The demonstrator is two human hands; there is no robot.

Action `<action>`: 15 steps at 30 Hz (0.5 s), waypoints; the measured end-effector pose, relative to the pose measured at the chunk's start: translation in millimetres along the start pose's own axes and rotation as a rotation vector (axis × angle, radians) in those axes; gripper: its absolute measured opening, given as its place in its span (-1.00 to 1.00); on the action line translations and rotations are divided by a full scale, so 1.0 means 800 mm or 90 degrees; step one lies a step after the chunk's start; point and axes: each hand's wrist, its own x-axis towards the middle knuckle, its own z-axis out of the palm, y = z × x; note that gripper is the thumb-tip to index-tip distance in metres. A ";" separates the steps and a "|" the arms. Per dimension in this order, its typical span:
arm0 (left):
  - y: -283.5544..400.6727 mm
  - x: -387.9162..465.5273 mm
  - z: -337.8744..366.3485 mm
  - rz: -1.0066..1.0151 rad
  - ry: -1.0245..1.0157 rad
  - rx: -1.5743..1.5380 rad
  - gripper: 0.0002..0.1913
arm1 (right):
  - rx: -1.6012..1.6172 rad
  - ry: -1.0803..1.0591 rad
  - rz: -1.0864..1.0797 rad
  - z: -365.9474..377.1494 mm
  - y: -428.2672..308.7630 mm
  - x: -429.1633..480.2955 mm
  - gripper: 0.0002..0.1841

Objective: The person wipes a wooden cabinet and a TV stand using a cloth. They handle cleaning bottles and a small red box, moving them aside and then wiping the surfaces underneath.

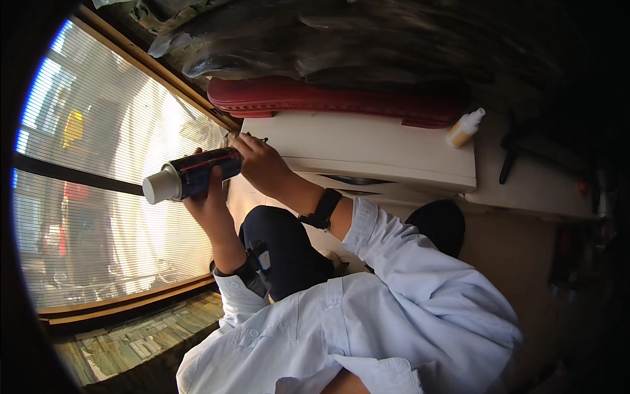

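My left hand [210, 199] is wrapped around a dark cylindrical can [206, 170] with red lines and a pale cap [162, 185]. The can lies tilted, nearly on its side, its cap end pointing left. At its other end my right hand [258, 162] has its curled fingers on the base. A small dark thing [265, 140] shows just beyond those fingers; whether the hand holds it I cannot tell. Both hands are in the air, left of a white cabinet [364, 143]. Part of the can is hidden by the hands.
On the cabinet stand a long red padded piece [320, 98] and a white spray bottle [462, 130] with a yellow label. A wood-framed ribbed glass panel [157, 236] is on the left, above a stone-tiled ledge [147, 335]. Dark carved masses [305, 44] rise behind the cabinet.
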 end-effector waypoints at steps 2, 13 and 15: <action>-0.003 -0.003 0.013 -0.004 -0.031 -0.020 -0.53 | -0.110 -0.153 0.076 -0.048 0.029 -0.039 -0.77; -0.051 -0.061 0.184 -0.119 -0.434 -0.071 -0.44 | -0.333 -0.011 0.409 -0.306 0.091 -0.215 -0.73; -0.052 -0.079 0.222 -0.122 -0.499 -0.085 -0.42 | -0.372 0.022 0.462 -0.335 0.099 -0.234 -0.74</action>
